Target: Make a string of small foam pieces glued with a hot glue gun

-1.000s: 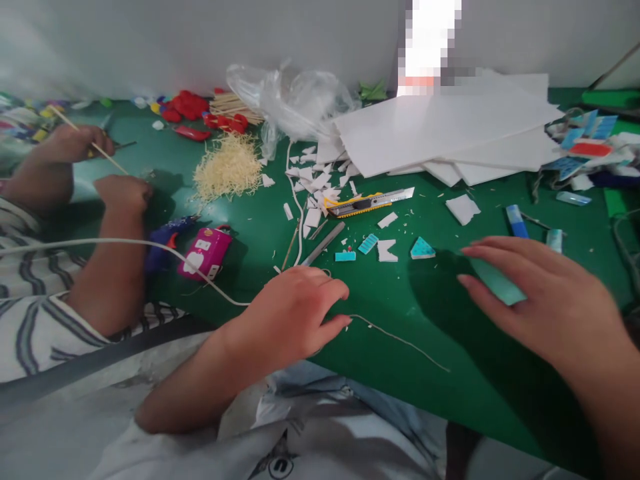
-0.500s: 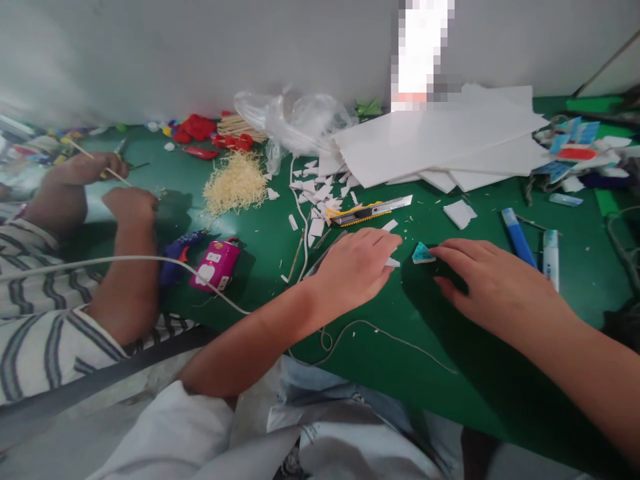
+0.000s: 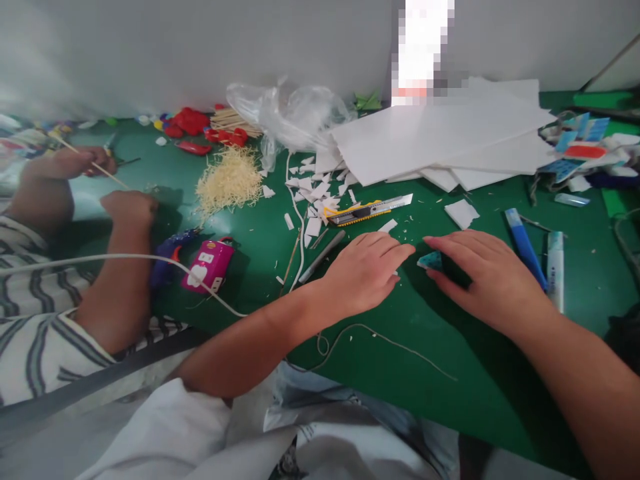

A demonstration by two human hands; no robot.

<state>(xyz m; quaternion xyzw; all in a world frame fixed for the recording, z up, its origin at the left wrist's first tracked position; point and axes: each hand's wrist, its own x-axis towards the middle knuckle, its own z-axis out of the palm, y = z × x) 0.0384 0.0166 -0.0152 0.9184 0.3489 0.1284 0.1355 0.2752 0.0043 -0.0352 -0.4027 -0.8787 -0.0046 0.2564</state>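
Observation:
My right hand [image 3: 485, 273] pinches a small triangular foam piece [image 3: 429, 261] with a blue patterned face and a white edge, thumb below and fingers above. Facing it across a short gap, my left hand [image 3: 367, 270] has its fingers pressed together. A sliver of a white foam piece [image 3: 396, 273] shows at its fingertips; the rest is hidden under the hand. Just beyond my left hand lies a yellow utility knife [image 3: 370, 211] with its blade out. A grey stick-like tool [image 3: 323, 257] lies beside my left wrist.
White foam sheets [image 3: 440, 143] are stacked at the back, with foam scraps [image 3: 315, 193] left of them. Two markers, blue [image 3: 525, 247] and white [image 3: 555, 270], lie right. Left are a pink power adapter [image 3: 207, 267], a cable [image 3: 125, 256] and a co-worker's hands [image 3: 130, 203] near a thin stick.
My right hand has shifted slightly left and closed its thumb and fingers around the blue foam piece. The white piece at my left fingertips is now mostly covered. The view has shifted slightly.

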